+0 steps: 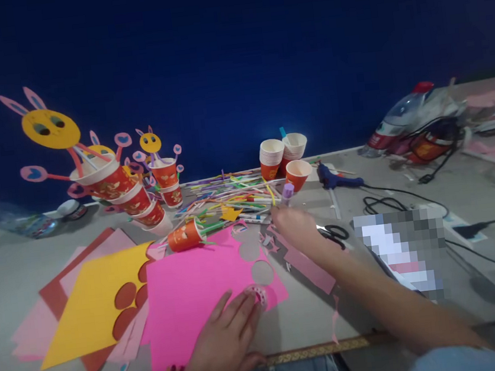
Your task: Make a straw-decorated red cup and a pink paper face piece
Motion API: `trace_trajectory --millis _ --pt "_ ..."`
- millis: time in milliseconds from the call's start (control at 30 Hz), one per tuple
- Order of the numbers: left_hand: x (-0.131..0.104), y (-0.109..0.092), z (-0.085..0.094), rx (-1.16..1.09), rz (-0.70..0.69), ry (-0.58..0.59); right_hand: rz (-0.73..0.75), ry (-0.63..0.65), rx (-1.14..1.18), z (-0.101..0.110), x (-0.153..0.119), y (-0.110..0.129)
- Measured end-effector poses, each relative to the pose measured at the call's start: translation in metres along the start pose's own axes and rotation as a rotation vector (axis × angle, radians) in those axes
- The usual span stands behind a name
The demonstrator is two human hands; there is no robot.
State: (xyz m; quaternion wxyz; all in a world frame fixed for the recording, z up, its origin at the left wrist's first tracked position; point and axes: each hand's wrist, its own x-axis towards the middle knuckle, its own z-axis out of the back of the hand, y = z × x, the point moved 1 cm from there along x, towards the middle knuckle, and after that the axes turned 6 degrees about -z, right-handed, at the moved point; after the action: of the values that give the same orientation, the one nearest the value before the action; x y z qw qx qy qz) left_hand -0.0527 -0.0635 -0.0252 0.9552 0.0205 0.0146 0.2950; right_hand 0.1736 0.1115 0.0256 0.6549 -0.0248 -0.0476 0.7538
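My left hand (226, 337) lies flat, fingers stretched, over the edge of a bright pink sheet (189, 299) with round holes cut along its right side. Its fingertips touch a small, clear, patterned round piece (257, 295) on that sheet. Farther forward, my right hand (295, 224) is curled near the heap of straws (230, 193). A marker with a purple cap (288, 191) stands up just behind its knuckles and appears to be in its grip; the fingers are mostly hidden. Black-handled scissors (336, 235) and pink strips (311, 270) lie beside the right forearm.
Stacked red cups with bunny figures (129, 190) stand at the left, above yellow card (95, 304) with round cutouts. Paper cups (271, 156), a blue glue gun (338, 180) with a cable, a blurred-out device (399, 257) and a bottle (396, 124) stand or lie rightward.
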Motion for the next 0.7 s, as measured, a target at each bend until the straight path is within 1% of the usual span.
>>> trace_trajectory --millis 133,300,500,600,700 --pt "0.001 0.002 0.003 -0.045 0.009 0.007 -0.016 0.029 -0.017 -0.003 0.004 0.008" --pt "0.001 0.003 0.007 -0.138 0.012 0.018 -0.036 0.057 -0.052 -0.001 0.009 0.011" --pt "0.002 0.005 0.013 -0.224 0.04 0.027 -0.015 0.045 -0.065 0.001 0.014 0.013" --pt "0.003 0.006 0.016 -0.252 0.034 0.038 0.014 0.02 -0.063 0.005 0.013 0.012" --pt "0.003 0.006 0.019 -0.268 0.034 0.044 0.048 0.003 -0.057 0.015 0.009 0.007"
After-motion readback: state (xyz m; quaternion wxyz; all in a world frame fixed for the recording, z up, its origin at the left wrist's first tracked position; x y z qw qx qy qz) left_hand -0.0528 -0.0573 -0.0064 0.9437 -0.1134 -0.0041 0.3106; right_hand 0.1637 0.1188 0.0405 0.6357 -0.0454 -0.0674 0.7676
